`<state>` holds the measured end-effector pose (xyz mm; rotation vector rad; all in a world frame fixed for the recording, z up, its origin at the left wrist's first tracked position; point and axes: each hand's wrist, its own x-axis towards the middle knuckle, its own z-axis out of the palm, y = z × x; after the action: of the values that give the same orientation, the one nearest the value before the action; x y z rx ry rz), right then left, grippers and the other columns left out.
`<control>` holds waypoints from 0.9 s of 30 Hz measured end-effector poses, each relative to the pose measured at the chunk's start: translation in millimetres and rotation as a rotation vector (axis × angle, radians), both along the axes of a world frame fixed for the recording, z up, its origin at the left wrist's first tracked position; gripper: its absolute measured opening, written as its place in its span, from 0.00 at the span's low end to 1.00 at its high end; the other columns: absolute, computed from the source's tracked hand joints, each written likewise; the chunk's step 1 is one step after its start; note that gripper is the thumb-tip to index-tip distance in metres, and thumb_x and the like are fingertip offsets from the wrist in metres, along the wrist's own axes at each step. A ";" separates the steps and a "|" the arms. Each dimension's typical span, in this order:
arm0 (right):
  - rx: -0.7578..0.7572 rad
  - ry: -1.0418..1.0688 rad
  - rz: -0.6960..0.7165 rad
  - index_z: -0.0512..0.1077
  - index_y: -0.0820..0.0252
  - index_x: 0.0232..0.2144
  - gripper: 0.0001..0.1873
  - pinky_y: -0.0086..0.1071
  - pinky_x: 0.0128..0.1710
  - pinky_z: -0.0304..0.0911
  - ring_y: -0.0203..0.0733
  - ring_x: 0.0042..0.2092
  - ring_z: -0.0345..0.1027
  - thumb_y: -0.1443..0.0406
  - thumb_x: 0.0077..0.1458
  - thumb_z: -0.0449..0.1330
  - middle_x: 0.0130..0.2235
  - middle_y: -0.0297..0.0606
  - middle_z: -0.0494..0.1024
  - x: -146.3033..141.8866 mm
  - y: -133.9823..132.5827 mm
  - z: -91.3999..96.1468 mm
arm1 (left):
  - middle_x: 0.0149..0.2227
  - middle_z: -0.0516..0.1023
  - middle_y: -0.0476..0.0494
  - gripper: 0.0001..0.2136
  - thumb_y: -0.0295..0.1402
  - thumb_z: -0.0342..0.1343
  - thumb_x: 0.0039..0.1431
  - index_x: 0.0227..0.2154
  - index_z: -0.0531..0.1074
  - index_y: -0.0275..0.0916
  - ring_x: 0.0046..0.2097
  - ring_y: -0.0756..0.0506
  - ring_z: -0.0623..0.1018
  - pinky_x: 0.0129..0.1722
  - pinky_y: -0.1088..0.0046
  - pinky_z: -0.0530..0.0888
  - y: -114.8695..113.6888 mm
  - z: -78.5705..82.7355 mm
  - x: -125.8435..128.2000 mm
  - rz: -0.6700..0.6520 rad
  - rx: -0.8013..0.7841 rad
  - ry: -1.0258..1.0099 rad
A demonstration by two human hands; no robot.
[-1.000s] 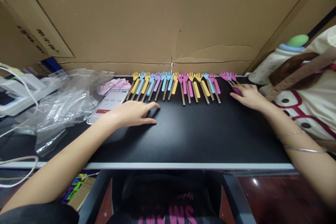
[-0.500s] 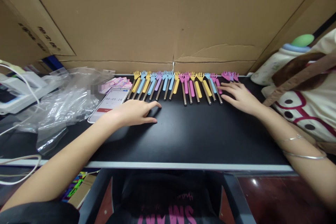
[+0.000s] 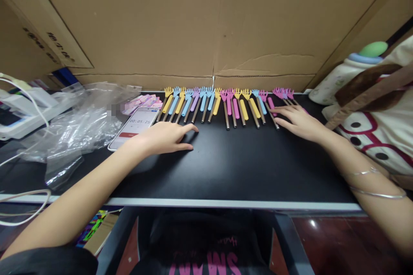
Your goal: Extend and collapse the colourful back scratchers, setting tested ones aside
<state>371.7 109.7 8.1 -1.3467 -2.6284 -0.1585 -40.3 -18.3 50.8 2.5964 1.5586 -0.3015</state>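
A row of small telescopic back scratchers [image 3: 195, 101], with claw-shaped heads in yellow, blue, purple and pink and metal shafts, lies along the back of the black table. My right hand [image 3: 298, 121] is at the right part of the row, fingers spread, its fingertips touching a pink back scratcher [image 3: 271, 103]. More pink and purple back scratchers [image 3: 284, 93] lie partly hidden behind that hand. Resting on the tabletop below the row's left part, my left hand [image 3: 166, 136] has its thumb and index finger apart and holds nothing. Its other fingers are mostly hidden.
A phone [image 3: 137, 122] showing a timer lies beside my left wrist, near pink patterned packets [image 3: 145, 102] and crumpled clear plastic bags [image 3: 93, 111]. White devices with cables [image 3: 35, 109] stand far left. A bottle [image 3: 338, 77] and bag [image 3: 374, 129] stand right. Cardboard [image 3: 193, 25] walls the back.
My right hand has moved slightly right, and the pink back scratcher at its fingertips has swung its lower end to the right. My left hand stays in place. The phone's timer has advanced.
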 end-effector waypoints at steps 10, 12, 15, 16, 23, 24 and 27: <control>0.025 -0.026 -0.172 0.71 0.52 0.47 0.25 0.54 0.54 0.58 0.58 0.54 0.61 0.50 0.58 0.43 0.49 0.45 0.73 -9.2 -15.0 10.3 | 0.29 0.77 0.46 0.24 0.49 0.45 0.62 0.56 0.60 0.44 0.32 0.43 0.77 0.29 0.73 0.63 0.4 -0.2 0.1 0.001 -0.010 -0.007; 0.048 -0.021 -0.173 0.71 0.55 0.48 0.27 0.54 0.55 0.57 0.59 0.55 0.60 0.49 0.57 0.43 0.52 0.47 0.70 -9.8 -14.8 8.5 | 0.30 0.77 0.45 0.24 0.49 0.45 0.62 0.57 0.60 0.44 0.33 0.43 0.76 0.30 0.73 0.64 0.2 0.3 0.5 0.007 -0.023 -0.008; 0.043 -0.010 -0.135 0.70 0.57 0.50 0.29 0.53 0.58 0.53 0.58 0.58 0.57 0.49 0.58 0.43 0.56 0.48 0.67 -9.9 -13.2 5.5 | 0.31 0.77 0.45 0.24 0.49 0.46 0.62 0.57 0.59 0.44 0.33 0.43 0.76 0.30 0.73 0.64 0.1 0.3 0.6 0.013 -0.025 -0.005; 0.034 -0.008 -0.120 0.69 0.57 0.51 0.29 0.53 0.59 0.52 0.58 0.59 0.56 0.49 0.58 0.43 0.56 0.48 0.67 -9.7 -12.6 4.8 | 0.31 0.77 0.45 0.24 0.49 0.46 0.62 0.57 0.60 0.44 0.33 0.43 0.76 0.30 0.73 0.64 0.1 0.1 0.5 0.011 -0.021 -0.005; -0.008 -0.005 -0.114 0.68 0.53 0.52 0.27 0.55 0.58 0.53 0.56 0.61 0.56 0.50 0.59 0.43 0.54 0.47 0.71 -7.0 -9.4 2.2 | 0.30 0.77 0.45 0.24 0.50 0.45 0.62 0.56 0.60 0.43 0.32 0.43 0.76 0.29 0.73 0.63 0.4 0.2 0.0 0.002 -0.014 -0.008; -0.016 -0.002 -0.117 0.68 0.54 0.52 0.27 0.54 0.58 0.53 0.56 0.61 0.55 0.50 0.59 0.43 0.54 0.47 0.70 -6.8 -9.4 1.9 | 0.30 0.77 0.45 0.24 0.50 0.45 0.62 0.57 0.60 0.43 0.32 0.43 0.76 0.29 0.73 0.63 0.5 0.2 -0.1 0.001 -0.017 -0.009; -0.033 -0.009 -0.127 0.68 0.57 0.52 0.28 0.53 0.59 0.53 0.55 0.63 0.52 0.50 0.59 0.43 0.56 0.49 0.69 -6.4 -9.8 1.3 | 0.30 0.77 0.45 0.24 0.50 0.45 0.62 0.56 0.60 0.44 0.33 0.43 0.77 0.29 0.73 0.64 0.6 -0.4 -0.7 -0.003 -0.011 -0.019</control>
<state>365.2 100.0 9.5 -1.5282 -2.5636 -0.1393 -41.0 -17.7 50.4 2.5857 1.5433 -0.2835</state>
